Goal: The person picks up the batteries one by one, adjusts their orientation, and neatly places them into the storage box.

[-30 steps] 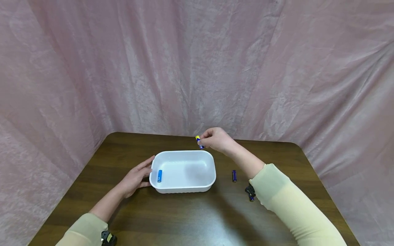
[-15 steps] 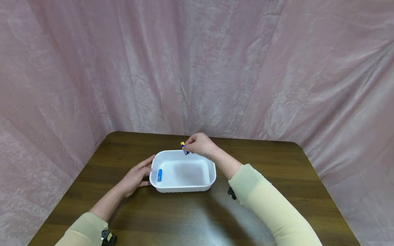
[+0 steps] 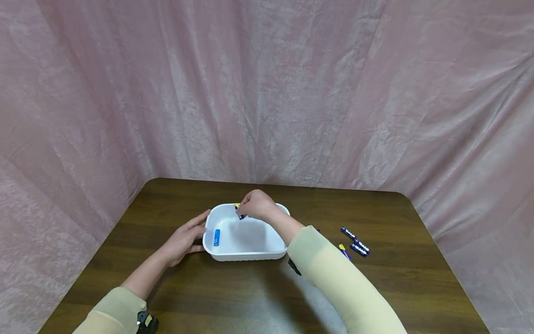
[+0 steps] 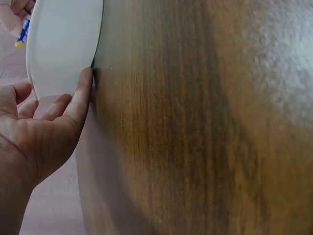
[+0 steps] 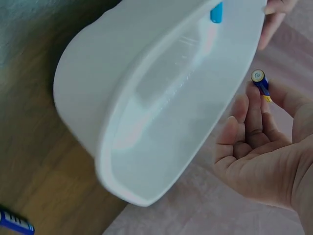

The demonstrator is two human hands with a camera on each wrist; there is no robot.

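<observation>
The right wrist view is showing the right hand (image 5: 264,142) pinching a battery (image 5: 260,83) over the white tray (image 5: 117,98); the left hand (image 3: 183,239), fingers straight, is touching it on the brown table (image 3: 375,278) before pink drapes (image 3: 375,93).

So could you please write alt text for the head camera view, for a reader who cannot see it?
A person's right hand pinches a blue and yellow battery over a white plastic tray on a dark wooden table. The left hand touches the tray's side; one blue battery lies inside, and loose batteries lie to the right.
</observation>
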